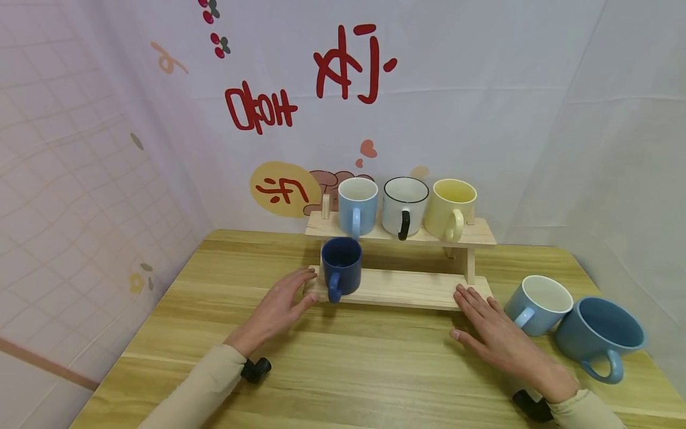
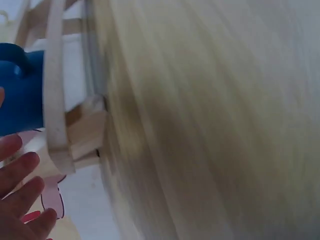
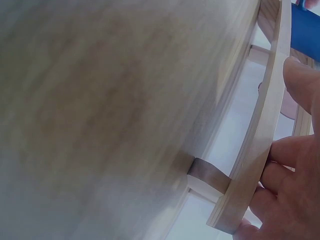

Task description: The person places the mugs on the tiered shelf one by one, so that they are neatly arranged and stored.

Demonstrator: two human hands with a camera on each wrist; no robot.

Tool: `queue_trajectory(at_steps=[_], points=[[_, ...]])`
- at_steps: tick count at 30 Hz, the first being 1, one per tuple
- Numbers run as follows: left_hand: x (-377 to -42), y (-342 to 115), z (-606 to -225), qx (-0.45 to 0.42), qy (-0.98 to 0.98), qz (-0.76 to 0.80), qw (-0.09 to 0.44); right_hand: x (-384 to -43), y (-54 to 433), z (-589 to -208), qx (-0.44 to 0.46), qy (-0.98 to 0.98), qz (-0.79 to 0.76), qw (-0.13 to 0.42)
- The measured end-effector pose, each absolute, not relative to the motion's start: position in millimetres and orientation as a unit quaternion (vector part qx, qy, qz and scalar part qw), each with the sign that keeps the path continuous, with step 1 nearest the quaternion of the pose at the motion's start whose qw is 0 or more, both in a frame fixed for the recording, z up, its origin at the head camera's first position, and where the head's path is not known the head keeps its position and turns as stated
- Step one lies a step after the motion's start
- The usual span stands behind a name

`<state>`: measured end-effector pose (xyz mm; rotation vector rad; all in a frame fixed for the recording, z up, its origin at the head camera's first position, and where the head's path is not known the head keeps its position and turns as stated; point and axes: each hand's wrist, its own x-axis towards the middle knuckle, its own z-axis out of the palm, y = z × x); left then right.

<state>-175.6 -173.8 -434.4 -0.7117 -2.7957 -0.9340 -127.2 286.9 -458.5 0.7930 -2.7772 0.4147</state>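
Observation:
A two-tier wooden shelf [image 1: 409, 288] stands toward the back of the table. On the left of its lower tier sits a dark blue mug [image 1: 348, 271], handle toward me. My left hand [image 1: 280, 307] is beside the tier's left end, fingers spread, near that mug without holding it. At the right end, my right hand [image 1: 495, 336] rests its extended fingers on the tier; the thumb is by the front edge in the right wrist view. A light blue mug [image 1: 363, 208], a white mug with black rim [image 1: 393, 208] and a yellow mug [image 1: 440, 211] line the upper tier.
To the right of the shelf, a light blue mug with white inside [image 1: 527, 313] and a larger grey-blue mug [image 1: 586, 339] stand on the table [image 1: 343, 369], close to my right hand. White printed cloth [image 1: 482, 77] hangs behind and at the sides.

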Motion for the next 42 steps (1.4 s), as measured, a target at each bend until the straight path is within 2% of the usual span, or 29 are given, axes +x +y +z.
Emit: queue_trajectory(at_steps=[11,18,26,34,42], points=[[-193,-182,-446,-0.287,-0.945,-0.15,0.048,-127,287,-458,0.27,-0.946,0.142,0.112],[-200,-184,-447,-0.3,-0.944,-0.134,0.032,-126,289,-457,0.264,-0.947,0.146,0.11],[-207,-186,-450,-0.317,-0.935,-0.154,0.042,-125,292,-451,0.258,-0.943,0.169,0.124],[-209,-185,-445,-0.311,-0.938,-0.15,0.041,-101,298,-414,0.2,-0.943,0.234,0.124],[-207,-183,-444,-0.304,-0.939,-0.158,0.02,-72,318,-407,0.054,-0.933,0.342,0.093]])
